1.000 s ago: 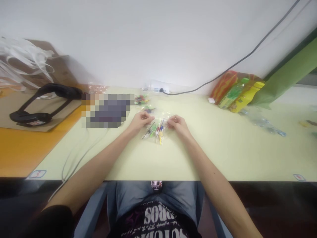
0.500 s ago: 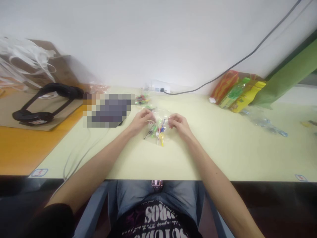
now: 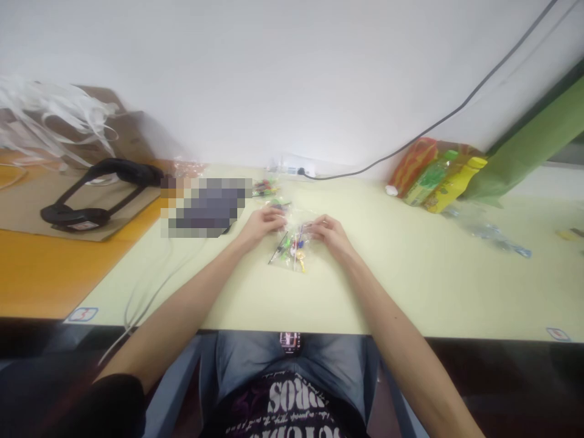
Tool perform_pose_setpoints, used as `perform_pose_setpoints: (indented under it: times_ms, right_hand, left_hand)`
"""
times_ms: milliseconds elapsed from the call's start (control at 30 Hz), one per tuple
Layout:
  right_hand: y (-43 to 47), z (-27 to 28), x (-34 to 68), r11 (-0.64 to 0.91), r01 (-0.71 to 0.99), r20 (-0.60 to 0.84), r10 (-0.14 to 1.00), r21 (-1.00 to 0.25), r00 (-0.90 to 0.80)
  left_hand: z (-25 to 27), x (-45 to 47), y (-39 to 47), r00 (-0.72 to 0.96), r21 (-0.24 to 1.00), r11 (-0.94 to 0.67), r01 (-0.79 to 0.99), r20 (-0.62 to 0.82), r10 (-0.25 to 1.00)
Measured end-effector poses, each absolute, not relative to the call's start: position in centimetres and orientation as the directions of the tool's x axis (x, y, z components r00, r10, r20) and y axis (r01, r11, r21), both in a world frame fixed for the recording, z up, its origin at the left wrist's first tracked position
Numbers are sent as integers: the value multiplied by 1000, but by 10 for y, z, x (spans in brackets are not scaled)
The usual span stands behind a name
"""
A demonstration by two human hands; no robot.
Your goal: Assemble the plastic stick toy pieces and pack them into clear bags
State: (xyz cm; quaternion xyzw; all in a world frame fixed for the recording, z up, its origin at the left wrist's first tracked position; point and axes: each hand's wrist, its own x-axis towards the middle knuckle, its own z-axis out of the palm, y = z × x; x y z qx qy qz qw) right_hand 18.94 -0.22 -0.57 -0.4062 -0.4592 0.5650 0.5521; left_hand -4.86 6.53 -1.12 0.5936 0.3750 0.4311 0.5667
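Note:
A clear plastic bag [image 3: 288, 265] hangs or lies between my two hands, low over the pale green tabletop [image 3: 283, 304]. Inside it are several small coloured plastic pieces [image 3: 294, 244] in green, blue, white, red and yellow, with a thin dark stick at the left. My left hand [image 3: 267, 222] is closed on the bag's upper left edge. On the upper right edge, my right hand [image 3: 326, 230] pinches the bag between thumb and fingers. Just behind my left hand lie more small coloured pieces [image 3: 264, 185].
At the left a black headband-like device [image 3: 103, 194] lies on cardboard, near white straps [image 3: 77, 115]. A blurred-out dark object [image 3: 210, 207] is left of my hands. Bottles [image 3: 460, 182], a red bag [image 3: 413, 164] and crumpled clear plastic [image 3: 497, 237] are at the right. A cable [image 3: 387, 161] runs along the wall.
The bag now looks flatter, its lower end slightly nearer me. My hands have stayed on its edges, shifting only a little. The view has tilted slightly.

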Motion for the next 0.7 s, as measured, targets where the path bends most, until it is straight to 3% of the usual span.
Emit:
perform_pose_setpoints:
  times_ms: [700]
  right_hand:
    - [-2,-13,191,129,-150,135,990,-980,-30]
  left_hand:
    - [-15,-52,66,360,992,-128,-17,125,925]
